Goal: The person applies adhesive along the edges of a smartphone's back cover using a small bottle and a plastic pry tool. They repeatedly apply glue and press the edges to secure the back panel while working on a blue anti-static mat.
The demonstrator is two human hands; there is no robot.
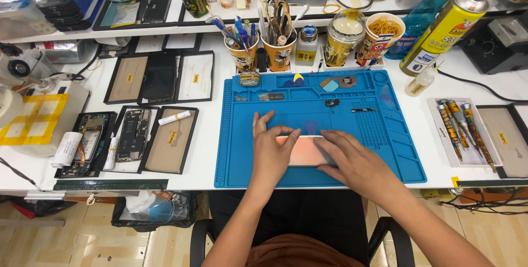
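a: head view first. what are the hands on?

b: both rest on a phone [306,151] lying flat, its pinkish-orange back up, on the blue work mat [385,151] on the white bench [209,135]. the left hand [270,154] lies over the phone's left end, fingers flat, thumb along its top edge. the right hand [352,162] covers the right end.

a: and the grip, clenched?

b: no, neither grip is clenched; both hands are spread and press on the phone.

a: what sits around them?

b: beyond the fingertips, small parts lie on the mat. further past them stand cups of tools [278,44]. well off to the left hand's side lie open phones in trays [132,135]; right of the right hand, a tray of screwdrivers [459,129].
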